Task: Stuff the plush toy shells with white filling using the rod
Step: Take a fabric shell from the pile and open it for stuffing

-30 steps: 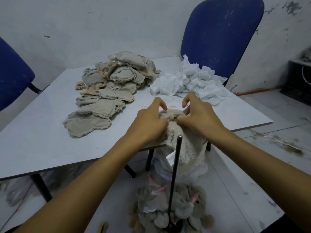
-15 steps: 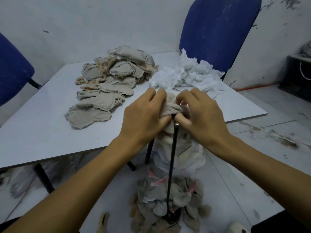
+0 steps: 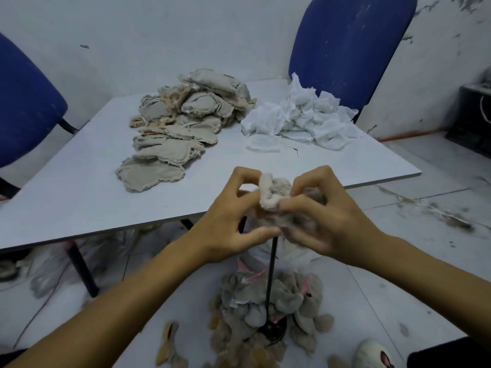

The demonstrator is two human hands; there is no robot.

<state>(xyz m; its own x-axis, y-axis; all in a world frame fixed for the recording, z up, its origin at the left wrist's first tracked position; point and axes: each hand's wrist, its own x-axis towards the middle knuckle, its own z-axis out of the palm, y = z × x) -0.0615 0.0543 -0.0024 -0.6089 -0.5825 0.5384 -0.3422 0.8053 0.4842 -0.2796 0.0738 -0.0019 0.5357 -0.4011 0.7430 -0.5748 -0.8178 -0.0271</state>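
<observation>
A beige plush toy shell [image 3: 273,196] is bunched over the top of a black upright rod [image 3: 271,274] that stands on a round base on the floor. My left hand [image 3: 231,221] pinches the shell's left side and my right hand [image 3: 324,216] grips its right side, fingers curled. The rod's tip is hidden inside the shell. On the white table [image 3: 79,197], flat beige shells [image 3: 180,134] lie heaped at the back left and white filling [image 3: 300,118] is piled at the back right.
Stuffed grey plush toys [image 3: 268,301] with pink ears surround the rod's base on the floor. Blue chairs stand behind the table at the right [image 3: 348,46] and at the far left [image 3: 24,102]. A white toy piece [image 3: 372,354] lies at the bottom right.
Both hands have pulled the shell further down over the rod's top, and the fingers have shifted from the shell's top to its sides. The camera has tilted slightly.
</observation>
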